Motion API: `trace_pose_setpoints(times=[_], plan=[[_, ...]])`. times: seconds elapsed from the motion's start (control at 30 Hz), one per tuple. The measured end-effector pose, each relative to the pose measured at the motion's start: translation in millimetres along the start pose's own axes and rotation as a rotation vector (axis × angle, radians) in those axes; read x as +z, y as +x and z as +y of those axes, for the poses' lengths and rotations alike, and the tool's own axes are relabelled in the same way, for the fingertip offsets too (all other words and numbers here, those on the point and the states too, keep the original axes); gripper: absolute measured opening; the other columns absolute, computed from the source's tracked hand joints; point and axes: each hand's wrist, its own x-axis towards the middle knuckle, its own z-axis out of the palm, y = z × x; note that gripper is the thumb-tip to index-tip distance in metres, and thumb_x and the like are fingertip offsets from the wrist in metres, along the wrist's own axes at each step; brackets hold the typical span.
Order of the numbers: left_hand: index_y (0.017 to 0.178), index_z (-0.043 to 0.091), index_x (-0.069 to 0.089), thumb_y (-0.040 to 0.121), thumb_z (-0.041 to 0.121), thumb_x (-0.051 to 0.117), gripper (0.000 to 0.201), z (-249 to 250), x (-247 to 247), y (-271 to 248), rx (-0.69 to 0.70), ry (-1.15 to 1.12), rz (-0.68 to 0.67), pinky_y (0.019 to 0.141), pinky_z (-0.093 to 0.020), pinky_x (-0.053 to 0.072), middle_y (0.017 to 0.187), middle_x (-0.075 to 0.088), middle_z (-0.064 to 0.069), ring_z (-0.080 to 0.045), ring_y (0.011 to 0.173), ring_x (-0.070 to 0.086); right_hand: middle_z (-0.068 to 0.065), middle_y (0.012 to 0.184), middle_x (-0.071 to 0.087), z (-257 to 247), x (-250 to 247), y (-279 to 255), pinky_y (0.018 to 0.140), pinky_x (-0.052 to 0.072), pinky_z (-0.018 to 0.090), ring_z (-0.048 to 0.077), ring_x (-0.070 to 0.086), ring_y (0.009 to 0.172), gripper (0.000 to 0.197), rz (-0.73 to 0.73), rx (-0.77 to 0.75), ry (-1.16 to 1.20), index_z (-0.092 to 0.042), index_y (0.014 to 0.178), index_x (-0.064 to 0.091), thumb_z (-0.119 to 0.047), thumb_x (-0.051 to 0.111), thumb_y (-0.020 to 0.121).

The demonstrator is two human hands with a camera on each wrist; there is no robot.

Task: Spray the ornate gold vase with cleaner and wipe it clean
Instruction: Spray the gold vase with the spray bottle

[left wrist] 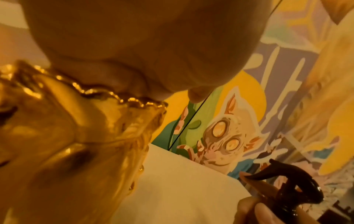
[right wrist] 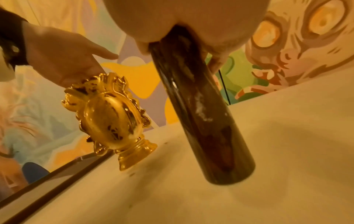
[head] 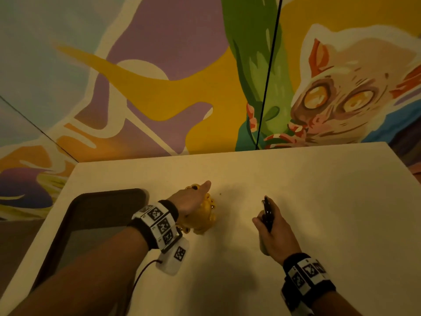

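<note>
We noted the ornate gold vase (right wrist: 111, 119) standing on its foot on the white table (head: 319, 201), left of centre and tilted. The left hand (head: 190, 200) rested on its top rim, thumb extended; whether the fingers curled round it we could not tell. The right hand (head: 274, 236) was wrapped round a dark amber spray bottle (right wrist: 199, 115), held clear of the table to the right of the vase, black trigger head (left wrist: 291, 186) uppermost. No brand or legible label showed on bottle or vase. Both wrists carried bands (head: 157, 221) with square black-and-white coded markers. A painted cat mural (head: 341, 96) covered the wall behind.
</note>
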Motion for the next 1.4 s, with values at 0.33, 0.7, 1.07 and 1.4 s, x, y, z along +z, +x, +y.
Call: trace_pose_setpoints(times=[0.33,0.7,1.07,1.4], plan=[[0.143,0.014,0.042,0.092,0.07,0.012,0.082,10.4,19.3,15.6,0.013,0.271,0.017,0.101,-0.04,0.037,0.147,0.043,-0.015,-0.032,0.125,0.048,-0.028,0.11,0.055,33.1,-8.4,-1.4,0.083,0.053,0.038,0.01,0.062,0.089,0.063,-0.012,-0.051,-0.008,-0.045,0.142,0.018,-0.046,0.053,0.089],[0.086,0.012,0.055,0.1,0.051,0.022,0.053,2.0,25.1,23.0,0.207,0.52,0.11,0.064,-0.029,0.034,0.076,0.052,-0.006,-0.015,0.061,0.045,-0.016,0.114,0.058,46.0,-18.6,-9.9,0.091,0.048,0.034,0.012,0.058,0.103,0.056,0.03,0.058,0.006,-0.036,0.126,0.047,-0.049,0.071,0.077],[0.076,0.012,0.055,0.099,0.042,0.034,0.043,3.8,12.7,22.7,0.147,0.293,0.147,0.051,-0.026,0.03,0.069,0.048,-0.004,-0.014,0.058,0.043,-0.012,0.129,0.05,59.1,-28.3,-30.8,0.096,0.047,0.04,0.01,0.05,0.114,0.095,0.031,0.163,-0.003,-0.037,0.134,0.033,-0.074,0.071,0.055],[0.059,0.013,0.038,0.09,0.028,0.049,0.036,4.6,14.1,21.3,0.099,-0.026,0.251,0.052,-0.026,0.029,0.059,0.041,-0.004,-0.019,0.056,0.041,-0.017,0.118,0.047,74.0,-39.1,-68.3,0.088,0.05,0.037,0.009,0.051,0.105,0.094,0.015,0.255,-0.117,-0.036,0.134,0.033,-0.071,0.071,0.055]])
